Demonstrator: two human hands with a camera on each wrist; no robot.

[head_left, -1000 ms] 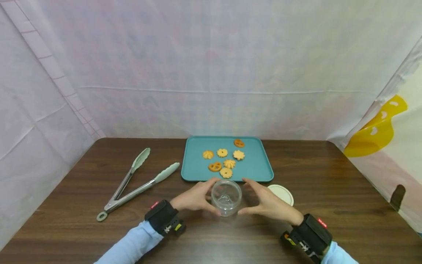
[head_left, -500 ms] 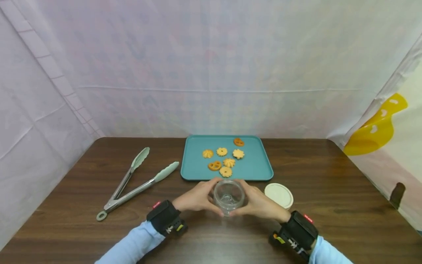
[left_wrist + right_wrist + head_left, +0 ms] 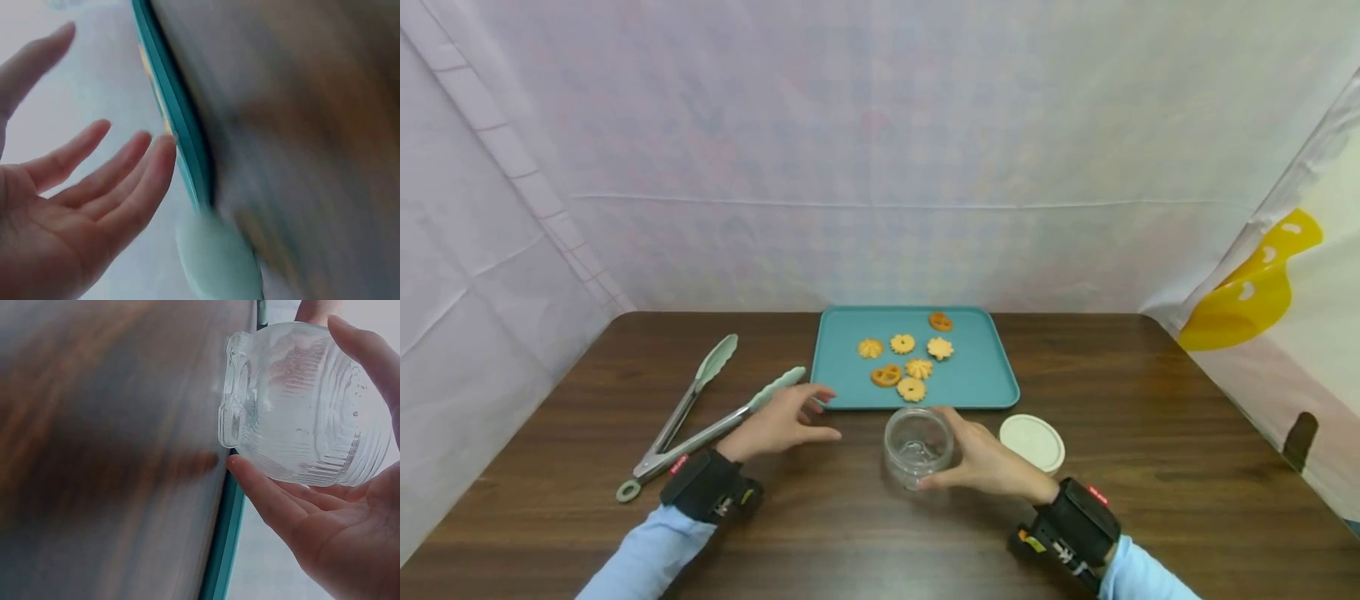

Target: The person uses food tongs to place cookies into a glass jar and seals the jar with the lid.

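Counter (image 3: 1075, 367) with blue tray (image 3: 981, 379) and glass jar (image 3: 917, 442)

Dark wood grain surrounds the blue tray. Left of it, tongs (image 3: 703, 436) with pale green tips lie spread in a V; near the tray's close left corner, the left hand (image 3: 778, 423), fingers apart, covers part of one arm of them in the head view. In front of the tray, the right hand (image 3: 981, 454) has its fingers curled round the glass jar. The jar is upright there: clear, round, ribbed, with a wide open mouth and knobbly base. Off the tray's near right corner, a cream lid (image 3: 1032, 442) lies flat, partly hidden by the right hand's wrist. On the tray are five scalloped biscuits (image 3: 940, 348) and two pretzels (image 3: 886, 376).
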